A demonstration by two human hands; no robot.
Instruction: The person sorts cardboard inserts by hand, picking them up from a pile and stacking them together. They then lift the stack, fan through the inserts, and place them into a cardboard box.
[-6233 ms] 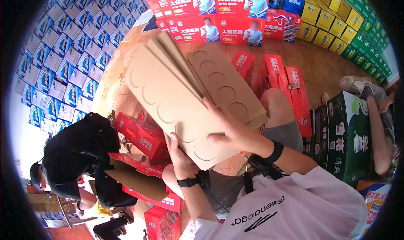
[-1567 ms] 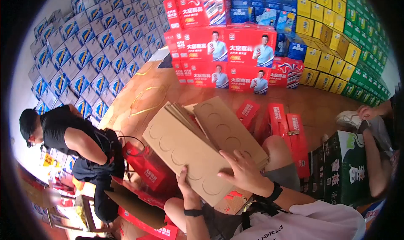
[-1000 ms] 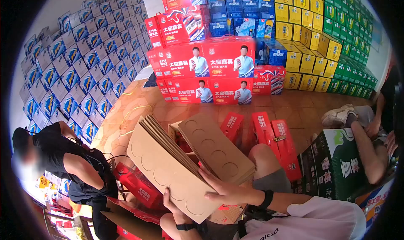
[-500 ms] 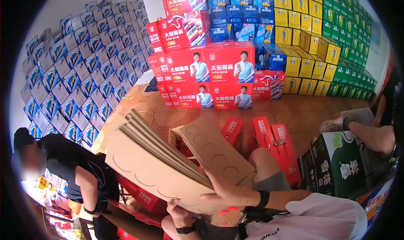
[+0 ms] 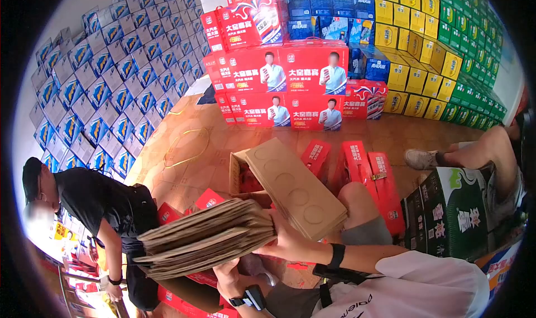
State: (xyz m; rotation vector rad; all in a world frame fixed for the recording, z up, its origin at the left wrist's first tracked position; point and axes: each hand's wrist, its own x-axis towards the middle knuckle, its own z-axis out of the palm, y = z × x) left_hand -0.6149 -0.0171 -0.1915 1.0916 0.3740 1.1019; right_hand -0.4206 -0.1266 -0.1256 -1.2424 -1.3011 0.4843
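Between my two hands is a thick stack of brown cardboard sheets (image 5: 204,237), its layered edges facing me. My left hand (image 5: 227,276), with a watch on the wrist, grips the lower edge near the right end. My right hand (image 5: 287,235), wearing a dark wristband, is closed against the right end, its fingers partly hidden. Just beyond it, a second pile of cardboard sheets (image 5: 296,187) marked with circles leans over an open cardboard box (image 5: 239,170), which has red things inside.
Red cartons (image 5: 360,170) lie on the tiled floor (image 5: 187,145) ahead. A dark green carton (image 5: 446,212) stands at right beside another person's leg (image 5: 474,153). At left, a person in black (image 5: 106,201) bends forward. Stacked red cartons (image 5: 259,75) and yellow cartons (image 5: 410,61) stand behind.
The held stack has turned from sloping up and away to lying nearly level toward the left, now showing its edges. My hands have turned with it. The person in black has shifted slightly.
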